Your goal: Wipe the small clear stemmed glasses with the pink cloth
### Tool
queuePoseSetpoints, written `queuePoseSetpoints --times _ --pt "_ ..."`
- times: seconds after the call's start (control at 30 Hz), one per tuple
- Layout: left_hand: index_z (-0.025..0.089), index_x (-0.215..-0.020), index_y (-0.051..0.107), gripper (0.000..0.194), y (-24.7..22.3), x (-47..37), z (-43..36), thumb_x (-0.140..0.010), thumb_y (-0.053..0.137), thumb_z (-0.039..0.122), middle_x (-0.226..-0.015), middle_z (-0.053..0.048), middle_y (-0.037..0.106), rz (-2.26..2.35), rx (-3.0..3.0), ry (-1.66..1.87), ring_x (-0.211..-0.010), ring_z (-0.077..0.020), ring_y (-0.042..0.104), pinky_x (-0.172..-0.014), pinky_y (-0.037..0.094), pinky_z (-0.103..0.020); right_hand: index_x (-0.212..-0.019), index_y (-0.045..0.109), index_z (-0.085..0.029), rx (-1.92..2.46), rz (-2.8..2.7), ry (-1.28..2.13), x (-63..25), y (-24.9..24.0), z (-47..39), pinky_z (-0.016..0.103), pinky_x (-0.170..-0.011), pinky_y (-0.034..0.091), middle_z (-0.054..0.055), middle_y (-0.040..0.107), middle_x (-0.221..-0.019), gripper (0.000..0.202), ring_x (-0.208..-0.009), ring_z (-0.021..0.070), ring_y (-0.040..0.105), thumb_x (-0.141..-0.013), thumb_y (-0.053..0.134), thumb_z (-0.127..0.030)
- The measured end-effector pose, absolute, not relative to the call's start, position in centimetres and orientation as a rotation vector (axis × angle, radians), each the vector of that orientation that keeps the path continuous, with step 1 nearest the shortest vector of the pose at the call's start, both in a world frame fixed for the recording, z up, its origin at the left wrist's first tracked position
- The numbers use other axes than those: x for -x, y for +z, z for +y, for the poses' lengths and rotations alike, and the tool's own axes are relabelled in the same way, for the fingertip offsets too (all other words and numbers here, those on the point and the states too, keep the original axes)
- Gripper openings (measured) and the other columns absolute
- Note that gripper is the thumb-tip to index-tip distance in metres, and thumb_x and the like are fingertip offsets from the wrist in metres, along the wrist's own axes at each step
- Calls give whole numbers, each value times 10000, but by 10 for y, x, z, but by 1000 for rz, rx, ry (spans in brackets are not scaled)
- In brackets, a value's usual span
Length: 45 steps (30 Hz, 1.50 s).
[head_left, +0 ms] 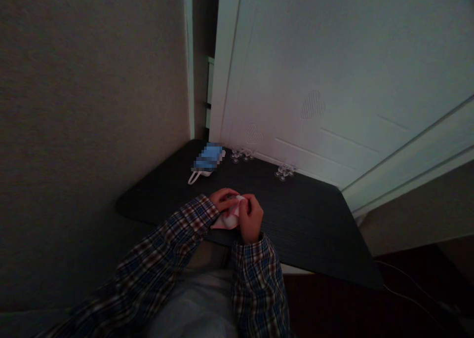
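Observation:
A small pink and white item (230,221), soft-looking like cloth or a packet, is between my two hands above the near edge of the dark table. My left hand (223,200) has its fingers bent over the item's upper left side. On the other side, my right hand (251,218) pinches its upper right part, with the thumb and fingers close together. Part of the item is hidden behind my fingers, and its exact kind is hard to make out in the dim light.
On the dark table (311,224), a phone-like object (209,157) with a blurred blue screen and a white strap lies at the back left. Clear plastic pieces (242,154) and another clear cluster (284,172) stand by the white panel (281,81). A wall rises at left.

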State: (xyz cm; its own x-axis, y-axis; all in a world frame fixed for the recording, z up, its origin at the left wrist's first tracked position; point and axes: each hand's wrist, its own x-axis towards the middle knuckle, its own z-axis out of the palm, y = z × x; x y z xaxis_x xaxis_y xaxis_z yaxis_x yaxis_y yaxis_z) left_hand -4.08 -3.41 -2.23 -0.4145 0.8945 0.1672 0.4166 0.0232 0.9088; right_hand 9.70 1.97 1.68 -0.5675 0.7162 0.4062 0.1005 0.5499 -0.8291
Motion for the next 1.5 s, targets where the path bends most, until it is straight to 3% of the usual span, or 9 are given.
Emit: queuePoseSetpoints --times 0.17,0.37,0.57,0.87,1.13,1.4,1.5 --pt "136 -789 611 299 -22 41 -35 -696 541 411 -808 -41 541 1889 -1450 1397 -774 -147 520 -689 437 -273 -809 526 -173 679 -2021 1013 -96 14 21 207 -648 355 -11 534 -724 201 -681 100 483 -824 353 -273" --pt "153 -826 601 319 -20 41 -37 -727 482 433 -811 -33 540 1885 -1400 1385 -770 -145 517 -686 436 -267 -805 531 -171 657 -2021 1002 -96 16 21 209 -651 356 -7 539 -727 213 -684 102 487 -822 353 -287" --pt "149 -919 573 362 -22 40 -35 -702 507 431 -839 -33 564 1882 -1312 1398 -654 -118 503 -573 420 -243 -816 529 -169 628 -1999 1000 -98 19 19 215 -677 367 1 541 -748 206 -712 106 494 -819 355 -278" --pt "146 -970 536 404 -19 38 -36 -677 546 424 -886 -44 582 1763 -1235 1421 -706 -131 525 -595 438 -253 -810 537 -170 644 -1989 1026 -97 17 20 213 -660 366 -4 552 -736 220 -695 103 500 -819 343 -272" --pt "149 -1055 517 402 -10 35 -41 -784 407 425 -786 -20 548 1721 -1196 1414 -612 -98 498 -541 430 -218 -807 548 -170 645 -2008 1020 -96 15 19 214 -642 362 -7 546 -719 231 -674 102 488 -813 346 -282" --pt "140 -1055 563 405 -19 41 -39 -773 436 402 -903 -61 511 1770 -1363 1441 -801 -149 513 -639 459 -242 -798 538 -174 639 -2010 1037 -96 16 19 211 -646 358 -11 538 -714 212 -672 102 485 -817 350 -271" --pt "152 -1036 566 399 -24 41 -37 -741 479 406 -906 -56 506 1783 -1361 1473 -787 -147 505 -617 460 -245 -807 535 -175 661 -2021 1042 -96 15 20 209 -634 352 -14 534 -713 210 -657 99 478 -822 347 -269"
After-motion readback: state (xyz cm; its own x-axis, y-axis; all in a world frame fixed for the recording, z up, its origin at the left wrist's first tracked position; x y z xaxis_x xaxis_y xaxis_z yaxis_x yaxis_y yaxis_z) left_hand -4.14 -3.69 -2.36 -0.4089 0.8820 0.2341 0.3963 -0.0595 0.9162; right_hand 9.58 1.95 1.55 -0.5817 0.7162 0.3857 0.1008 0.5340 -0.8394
